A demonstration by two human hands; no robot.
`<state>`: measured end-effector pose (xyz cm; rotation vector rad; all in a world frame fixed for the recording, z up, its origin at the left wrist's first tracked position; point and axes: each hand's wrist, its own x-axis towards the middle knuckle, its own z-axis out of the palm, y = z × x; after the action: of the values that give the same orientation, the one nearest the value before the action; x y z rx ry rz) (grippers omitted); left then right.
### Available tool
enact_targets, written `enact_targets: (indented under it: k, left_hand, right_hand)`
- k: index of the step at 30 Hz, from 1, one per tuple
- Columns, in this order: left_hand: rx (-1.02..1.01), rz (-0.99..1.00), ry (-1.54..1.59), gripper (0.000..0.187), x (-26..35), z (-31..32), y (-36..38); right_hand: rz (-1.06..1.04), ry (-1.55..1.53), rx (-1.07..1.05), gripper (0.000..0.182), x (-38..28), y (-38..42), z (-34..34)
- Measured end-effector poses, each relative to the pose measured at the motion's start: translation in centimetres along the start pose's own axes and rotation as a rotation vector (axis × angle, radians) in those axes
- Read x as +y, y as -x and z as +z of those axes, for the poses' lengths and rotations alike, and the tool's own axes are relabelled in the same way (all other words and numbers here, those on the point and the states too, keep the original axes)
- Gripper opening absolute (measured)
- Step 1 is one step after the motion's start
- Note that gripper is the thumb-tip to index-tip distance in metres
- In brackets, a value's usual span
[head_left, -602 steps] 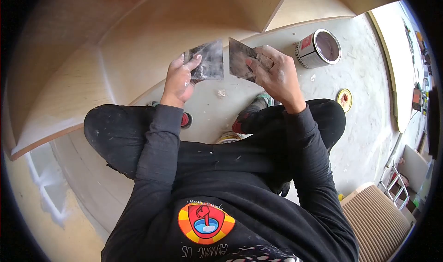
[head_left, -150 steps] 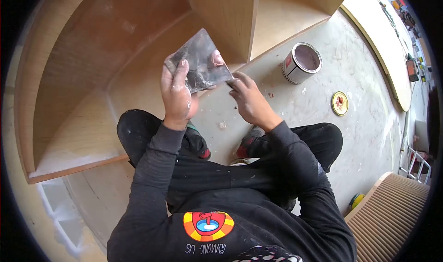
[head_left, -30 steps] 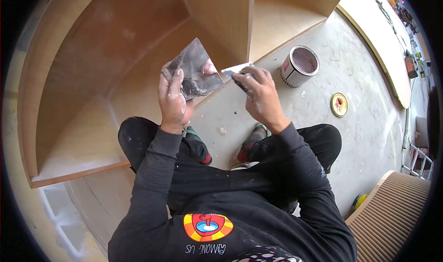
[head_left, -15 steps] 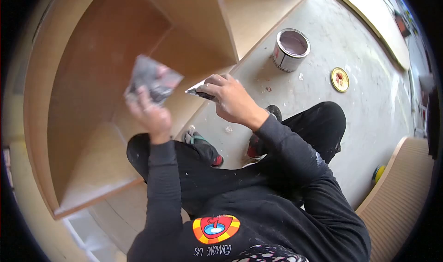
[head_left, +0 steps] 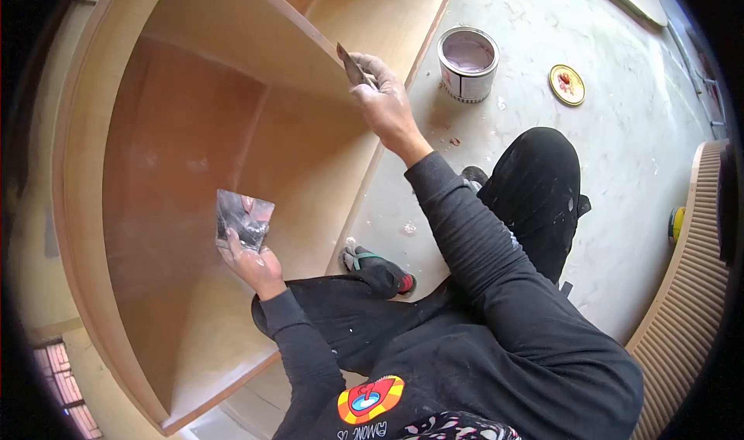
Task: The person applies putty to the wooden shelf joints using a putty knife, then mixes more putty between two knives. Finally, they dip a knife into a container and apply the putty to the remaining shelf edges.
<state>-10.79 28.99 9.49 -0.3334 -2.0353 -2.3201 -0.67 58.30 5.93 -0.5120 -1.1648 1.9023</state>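
My left hand (head_left: 254,263) holds a square metal plate (head_left: 243,221) smeared with pinkish and grey paste, low inside the wooden cabinet (head_left: 178,169). In my right hand (head_left: 383,103) is a thin metal scraper (head_left: 354,67), its edge close to the front edge of the cabinet's divider panel (head_left: 291,14). Whether the scraper touches the panel I cannot tell. My fingers are wrapped round both tools.
An open can (head_left: 468,64) of pinkish paste stands on the grey floor (head_left: 620,153) to the right. Beyond it lies a round yellow lid (head_left: 567,84). A ribbed curved panel (head_left: 682,269) is at the far right, near a yellow object (head_left: 676,223).
My right hand has risen with the scraper to the divider's edge. The left hand has lowered with the plate, away from the right one. The view has shifted.
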Motion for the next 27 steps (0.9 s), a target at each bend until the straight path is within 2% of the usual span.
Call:
enact_targets:
  k: [2, 4, 5, 8, 10, 21, 27]
  left_hand:
    - [-0.024, -0.022, -0.010, 0.038, 0.4, 0.2, 0.4]
    - [0.006, -0.027, -0.016, 0.035, 0.3, 0.0, 0.4]
    - [-0.008, -0.056, -0.024, 0.037, 0.4, -0.2, 0.4]
    - [0.009, -0.082, -0.029, 0.043, 0.6, 0.0, 0.4]
    - [-0.085, -0.099, -0.028, 0.047, 1.1, 0.2, 0.6]
    - [-0.108, -0.070, -0.206, 0.029, 2.7, 1.6, 1.1]
    - [-0.117, -0.072, -0.210, 0.031, 2.8, 1.5, 0.9]
  right_hand:
    - [-0.015, 0.040, 0.069, 0.052, 0.6, -0.3, 0.9]
    - [-0.404, 0.460, 0.220, 0.052, 1.0, -0.6, 2.1]
    - [-0.464, 0.496, 0.255, 0.054, 1.0, -0.8, 2.9]
    - [-0.480, 0.538, 0.364, 0.052, 0.6, -0.8, 5.0]
    - [-0.471, 0.528, 0.374, 0.050, 0.1, -1.3, 5.8]
    - [-0.392, 0.480, 0.455, 0.048, -1.7, -2.9, 7.6]
    - [-0.379, 0.493, 0.471, 0.047, -1.6, -3.6, 8.3]
